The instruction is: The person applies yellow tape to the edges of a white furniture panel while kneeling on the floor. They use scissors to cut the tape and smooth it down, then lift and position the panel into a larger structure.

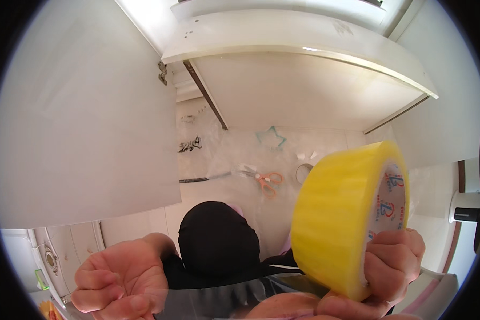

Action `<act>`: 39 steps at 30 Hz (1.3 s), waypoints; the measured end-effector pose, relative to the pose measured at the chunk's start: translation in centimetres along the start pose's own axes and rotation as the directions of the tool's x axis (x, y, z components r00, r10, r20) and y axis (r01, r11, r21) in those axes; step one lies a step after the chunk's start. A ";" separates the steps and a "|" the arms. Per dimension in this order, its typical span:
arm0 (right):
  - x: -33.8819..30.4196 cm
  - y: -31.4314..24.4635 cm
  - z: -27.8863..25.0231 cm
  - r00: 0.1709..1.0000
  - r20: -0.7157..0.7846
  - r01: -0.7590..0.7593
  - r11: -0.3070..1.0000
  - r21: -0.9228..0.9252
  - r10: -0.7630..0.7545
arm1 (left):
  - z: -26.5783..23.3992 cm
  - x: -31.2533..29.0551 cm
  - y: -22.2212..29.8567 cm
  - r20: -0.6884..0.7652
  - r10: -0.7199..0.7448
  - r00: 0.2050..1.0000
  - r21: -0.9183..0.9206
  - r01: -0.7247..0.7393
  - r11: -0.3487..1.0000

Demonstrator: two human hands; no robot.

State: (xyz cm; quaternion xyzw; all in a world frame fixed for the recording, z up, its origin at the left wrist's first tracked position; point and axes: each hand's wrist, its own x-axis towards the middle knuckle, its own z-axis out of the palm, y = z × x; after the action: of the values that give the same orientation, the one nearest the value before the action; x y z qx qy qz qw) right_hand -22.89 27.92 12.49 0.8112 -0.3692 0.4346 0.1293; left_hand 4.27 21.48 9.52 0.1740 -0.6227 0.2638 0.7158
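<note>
Where roll (330,218) is gripped by right hand (393,261) (four o'clock), strip (218,300) is pinched by left hand (122,277) (seven).

The yellow tape roll (330,213) in my right hand (393,264) looked a bit blurry, and it hid one side of a grey ring (297,174). The bottom edge cut off part of my left hand (122,274), part of my right hand and some of the clear strip (210,298). The big white door (85,117) hid one end of a dark, thin thing (194,180). My black knee (218,240) covered most of something pink (237,209). Some white bits (306,156) were too tiny to tell.
</note>
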 end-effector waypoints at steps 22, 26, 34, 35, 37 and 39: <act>-1.4 0.9 -1.0 0.996 0.082 0.016 0.998 0.058 -0.021 | 0.9 0.2 0.2 0.061 -0.026 0.998 -0.091 0.031 0.995; -1.3 1.0 -1.4 0.994 0.105 0.028 0.997 0.070 -0.035 | 1.3 0.4 0.2 0.029 0.000 1.000 -0.094 0.003 0.996; -1.5 5.8 4.7 0.976 0.135 -0.183 0.978 0.098 0.170 | 3.4 -0.2 -2.5 0.425 -0.235 0.874 -0.067 0.289 0.955; -1.5 7.4 5.9 0.947 0.230 -0.268 0.947 0.178 0.225 | 4.6 -1.4 -3.5 0.458 -0.367 0.809 -0.089 0.453 0.887; -1.5 10.3 7.5 0.878 0.384 -0.417 0.852 0.316 0.287 | 7.5 -3.4 -5.1 0.502 -0.502 0.704 -0.087 0.619 0.781; -1.1 10.5 7.7 0.820 0.432 -0.541 0.755 0.370 0.376 | 8.1 -3.5 -5.5 0.510 -0.571 0.643 -0.042 0.682 0.730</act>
State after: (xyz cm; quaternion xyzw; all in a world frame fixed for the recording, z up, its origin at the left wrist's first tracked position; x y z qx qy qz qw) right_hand -26.08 17.08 5.87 0.7606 -0.4570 0.3872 -0.2506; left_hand 0.76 11.83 7.80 0.3533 -0.7007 -0.1263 0.6069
